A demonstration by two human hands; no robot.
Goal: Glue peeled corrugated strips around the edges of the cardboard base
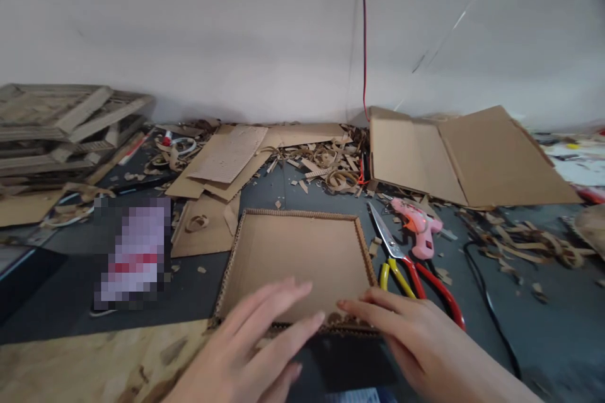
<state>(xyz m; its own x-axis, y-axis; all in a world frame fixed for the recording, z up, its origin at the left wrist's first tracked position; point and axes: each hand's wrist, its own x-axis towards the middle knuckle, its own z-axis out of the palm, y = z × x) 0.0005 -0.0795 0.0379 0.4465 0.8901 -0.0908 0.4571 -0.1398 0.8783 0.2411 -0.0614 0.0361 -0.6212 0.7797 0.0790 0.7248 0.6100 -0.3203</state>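
A shallow cardboard tray (293,258) lies on the dark tabletop in front of me, edged with low strips of corrugated cardboard. My left hand (255,340) is over its near left part, fingers spread and holding nothing. At the near right corner, my right hand (401,327) has its fingers over the tray's edge strip, gripping it; the thumb is mostly hidden. Just right of the tray lie scissors (397,258) with red and yellow handles, blades apart. Beyond them is a pink hot glue gun (418,227).
Cardboard sheets (227,157) and curled scraps (331,167) line the back by a pale partition (189,31). A folded cardboard piece (472,157) stands at the right. Cardboard frames (61,126) are stacked left, near a blurred purple item (137,252). A black cord (486,302) runs at right.
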